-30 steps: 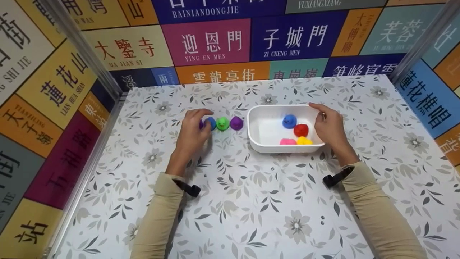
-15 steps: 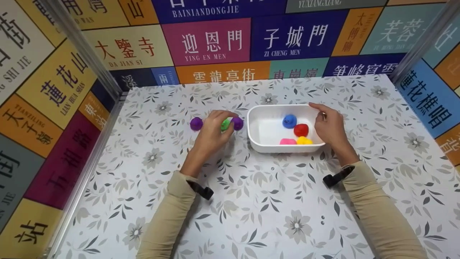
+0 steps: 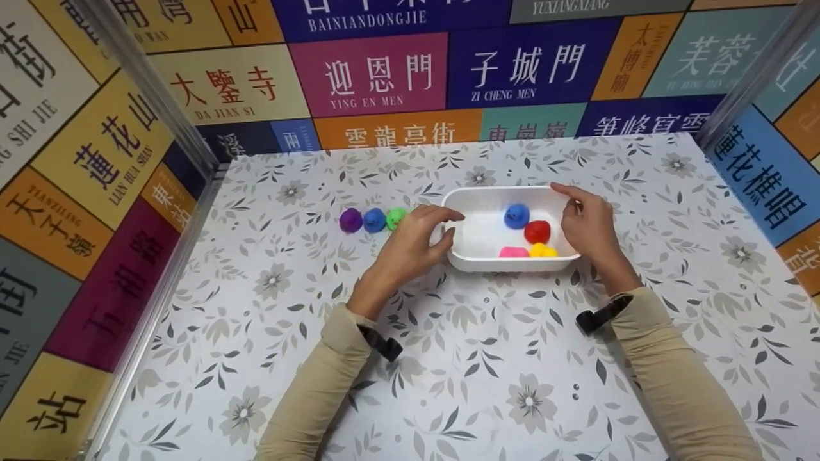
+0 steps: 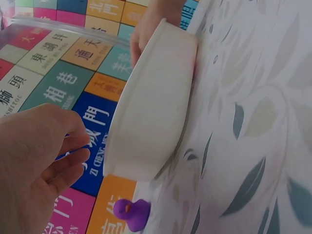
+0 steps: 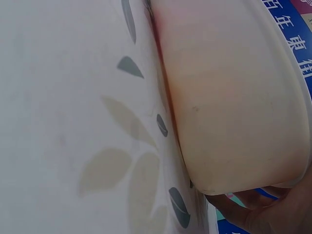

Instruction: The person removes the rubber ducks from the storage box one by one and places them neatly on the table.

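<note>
A white plastic box [image 3: 516, 263] sits on the table with a blue rubber duck [image 3: 517, 216], a red toy [image 3: 537, 232], a pink toy [image 3: 514, 252] and a yellow toy [image 3: 543, 250] inside. My left hand [image 3: 414, 244] hovers at the box's left end, fingers and thumb apart with nothing between them. Left of it stand a purple duck [image 3: 350, 220], a blue duck [image 3: 374, 219] and a partly covered green duck [image 3: 396, 218]. Another purple duck [image 4: 132, 213] shows beside the box in the left wrist view; the hand hides it in the head view. My right hand [image 3: 587, 225] grips the box's right end.
The flower-patterned tabletop [image 3: 461, 384] stretches out in front of the box. Colourful panels with lettering [image 3: 368, 73] stand along the back and both sides. Black wrist cameras [image 3: 380, 343] are strapped over the sleeves.
My left hand has moved right along the row of ducks, from the left purple and blue ones to the box's left end. The ducks, box and right hand stay in place.
</note>
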Tool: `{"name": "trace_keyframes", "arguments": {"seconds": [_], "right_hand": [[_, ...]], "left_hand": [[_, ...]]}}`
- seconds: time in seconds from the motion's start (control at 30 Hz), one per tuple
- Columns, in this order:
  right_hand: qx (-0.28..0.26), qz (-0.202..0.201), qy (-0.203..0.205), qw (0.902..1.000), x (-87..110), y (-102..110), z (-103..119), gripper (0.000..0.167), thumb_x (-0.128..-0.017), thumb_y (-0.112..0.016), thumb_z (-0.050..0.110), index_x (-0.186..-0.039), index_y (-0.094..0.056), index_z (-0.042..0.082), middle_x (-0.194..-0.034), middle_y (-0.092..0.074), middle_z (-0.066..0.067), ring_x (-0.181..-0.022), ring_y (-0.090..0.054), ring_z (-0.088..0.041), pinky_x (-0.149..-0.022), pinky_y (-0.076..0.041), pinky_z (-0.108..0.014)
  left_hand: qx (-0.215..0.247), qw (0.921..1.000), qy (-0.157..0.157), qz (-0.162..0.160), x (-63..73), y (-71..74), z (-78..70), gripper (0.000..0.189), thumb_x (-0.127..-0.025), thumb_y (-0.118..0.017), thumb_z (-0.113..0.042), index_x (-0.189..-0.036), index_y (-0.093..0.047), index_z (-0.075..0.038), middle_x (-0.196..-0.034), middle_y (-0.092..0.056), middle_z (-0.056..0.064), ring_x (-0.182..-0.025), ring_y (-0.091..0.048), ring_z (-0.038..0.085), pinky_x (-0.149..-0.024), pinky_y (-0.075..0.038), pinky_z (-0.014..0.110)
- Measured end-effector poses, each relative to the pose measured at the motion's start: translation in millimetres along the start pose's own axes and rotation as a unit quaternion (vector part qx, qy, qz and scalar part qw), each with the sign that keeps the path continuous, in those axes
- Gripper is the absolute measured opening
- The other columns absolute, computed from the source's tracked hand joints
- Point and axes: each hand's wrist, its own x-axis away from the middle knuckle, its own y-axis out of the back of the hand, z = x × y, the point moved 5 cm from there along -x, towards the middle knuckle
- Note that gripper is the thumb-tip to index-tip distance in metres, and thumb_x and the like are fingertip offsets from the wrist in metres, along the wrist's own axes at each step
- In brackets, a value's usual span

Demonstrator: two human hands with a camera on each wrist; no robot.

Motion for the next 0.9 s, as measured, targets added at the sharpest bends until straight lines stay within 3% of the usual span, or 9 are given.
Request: {"name": "trace_keyframes", "arguments": {"seconds": [0.23,0.37,0.47,0.6,0.73,0.9], "right_hand": [[0.005,0.002,-0.004,1.0,-0.8,1,0,0.056,-0.106,-0.039,0.0,-0.152,-0.064,0.02,-0.161,-0.058,-0.013,-0.149,-0.052,-0.035,-0.129,-0.038,-0.055],[0.002,-0.008,0.007,0.9999,-0.5,0,0,0.055,-0.106,-0.039,0.001,-0.15,-0.066,0.018,-0.158,-0.061,-0.013,-0.14,-0.056,-0.033,-0.117,-0.047,-0.048],[-0.002,-0.015,0.016,0.9997,-0.2,0,0,0.054,-0.106,-0.039,0.0,-0.148,-0.068,0.016,-0.156,-0.062,-0.014,-0.137,-0.057,-0.033,-0.112,-0.047,-0.049],[-0.005,-0.009,0.015,0.9998,-0.2,1,1,0.054,-0.105,-0.04,-0.002,-0.149,-0.067,0.016,-0.157,-0.061,-0.015,-0.145,-0.055,-0.034,-0.124,-0.043,-0.055],[-0.006,-0.003,0.013,0.9999,-0.7,1,1,0.055,-0.105,-0.039,-0.002,-0.15,-0.066,0.016,-0.159,-0.06,-0.015,-0.146,-0.054,-0.034,-0.124,-0.042,-0.055],[0.001,-0.003,0.007,1.0,-1.1,0,-1,0.056,-0.105,-0.039,-0.001,-0.151,-0.066,0.017,-0.159,-0.059,-0.014,-0.144,-0.054,-0.035,-0.125,-0.043,-0.055]], "left_hand": [[0.021,0.9991,-0.019,0.03,-11.4,-20.5,-10.7,0.025,-0.103,-0.067,-0.009,-0.126,-0.076,-0.007,-0.123,-0.08,0.007,-0.116,-0.073,0.022,-0.102,-0.059,0.035],[0.038,0.9977,-0.021,0.052,-17.9,-33.4,-16.0,0.025,-0.103,-0.066,-0.009,-0.126,-0.076,-0.005,-0.124,-0.079,0.01,-0.113,-0.074,0.022,-0.101,-0.059,0.032],[0.051,0.9961,-0.022,0.068,-22.9,-43.2,-20.4,0.026,-0.103,-0.066,-0.008,-0.127,-0.075,-0.004,-0.124,-0.079,0.012,-0.111,-0.074,0.021,-0.1,-0.06,0.03],[0.068,0.9942,-0.029,0.078,-29.6,-53.1,-27.2,0.026,-0.103,-0.066,-0.006,-0.127,-0.075,-0.004,-0.123,-0.079,0.012,-0.107,-0.075,0.021,-0.099,-0.061,0.029],[0.077,0.9934,-0.034,0.077,-35.7,-60.6,-31.8,0.025,-0.102,-0.067,-0.004,-0.125,-0.075,-0.002,-0.122,-0.08,0.013,-0.104,-0.076,0.021,-0.097,-0.062,0.03],[0.071,0.9933,-0.016,0.09,-42.1,-70.8,-37.6,0.025,-0.102,-0.068,-0.005,-0.126,-0.075,-0.002,-0.121,-0.08,0.014,-0.101,-0.076,0.02,-0.095,-0.063,0.028]]}}
